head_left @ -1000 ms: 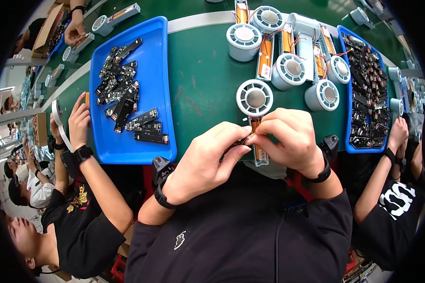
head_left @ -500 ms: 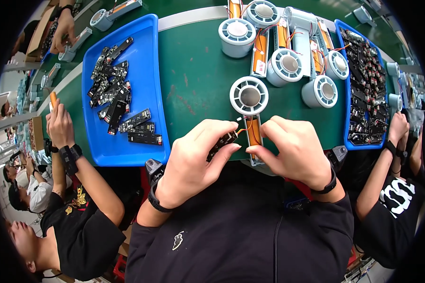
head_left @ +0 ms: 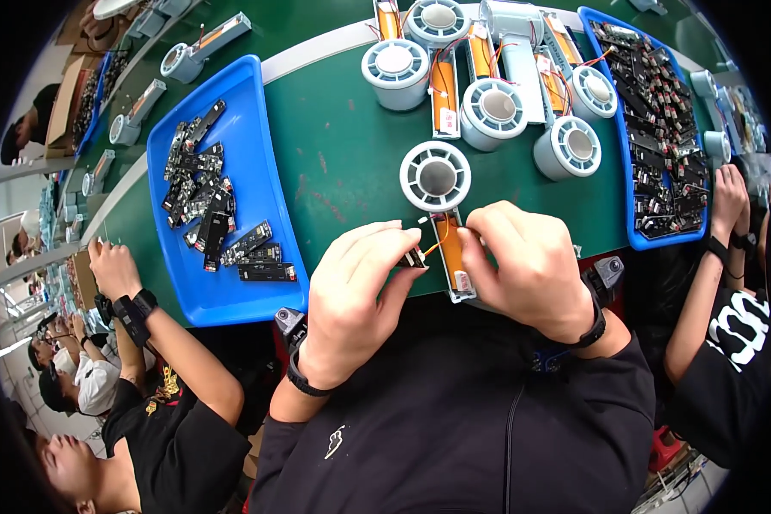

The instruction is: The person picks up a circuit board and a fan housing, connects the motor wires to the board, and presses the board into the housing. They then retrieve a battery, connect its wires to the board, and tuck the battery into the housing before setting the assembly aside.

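My left hand pinches a small black circuit board, mostly hidden behind the fingers. From its end a yellow-orange wire runs to an open light-blue handle holding an orange battery. That handle lies below a round light-blue fan head with a grey centre, near the table's front edge. My right hand is closed at the handle's right side, thumb and finger tips together over the battery's edge. What lies between those tips is hidden. A small white plug shows at the top left of the handle.
A blue tray with loose circuit boards stands on the left; another blue tray, fuller, is on the right. Several fan bodies with batteries and wires stand beyond my hands. Co-workers' arms are at both sides.
The view has shifted, moving the fan bodies leftward in the picture. My right thumb has drawn back from the battery's lower part toward the fingertips. The board stays in my left hand.
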Motion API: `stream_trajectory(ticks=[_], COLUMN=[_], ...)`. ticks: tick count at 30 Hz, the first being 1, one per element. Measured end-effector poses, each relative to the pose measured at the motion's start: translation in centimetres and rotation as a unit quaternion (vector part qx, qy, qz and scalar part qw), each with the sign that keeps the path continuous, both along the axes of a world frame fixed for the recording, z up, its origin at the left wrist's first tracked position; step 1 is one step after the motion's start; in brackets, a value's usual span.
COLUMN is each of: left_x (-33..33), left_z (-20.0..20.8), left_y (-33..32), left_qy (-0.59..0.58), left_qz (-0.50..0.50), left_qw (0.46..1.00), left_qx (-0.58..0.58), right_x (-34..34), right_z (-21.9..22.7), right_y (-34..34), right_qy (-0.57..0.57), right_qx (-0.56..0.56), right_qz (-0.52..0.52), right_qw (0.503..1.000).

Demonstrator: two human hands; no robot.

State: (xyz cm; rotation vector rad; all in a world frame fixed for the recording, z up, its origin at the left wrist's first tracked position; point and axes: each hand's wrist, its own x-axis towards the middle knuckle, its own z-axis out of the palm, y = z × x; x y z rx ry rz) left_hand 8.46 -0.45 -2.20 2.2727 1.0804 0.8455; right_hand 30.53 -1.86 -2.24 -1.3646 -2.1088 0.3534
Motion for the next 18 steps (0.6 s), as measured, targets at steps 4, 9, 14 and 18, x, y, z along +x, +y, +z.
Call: stream_trajectory(ticks=[4, 9, 14, 18], left_x=[0.2, 0.2, 0.2, 0.1], left_z=[0.2, 0.0, 0.0, -0.2], left_y=[0.0, 0.0, 0.0, 0.0], left_qy=[-0.005, -0.032, -0.055, -0.045], left_qz=[-0.012, -0.01, -0.007, 0.0], left_qw=[1.0, 0.999, 0.998, 0.999], left_qx=[-0.003, 0.008, 0.023, 0.017], right_x=[-0.5, -1.2, -1.3, -1.3], right_z=[-0.6, -1.3, -1.5, -0.7], right_y=[0.5, 0.2, 0.4, 0.6], right_qy=[0.072, 0.133, 0.233, 0.24], right_qx=[0.082, 0.08, 0.022, -0.022], right_qz=[0.025, 0.081, 0.1, 0.103], right_qw=[0.994, 0.985, 0.967, 0.965])
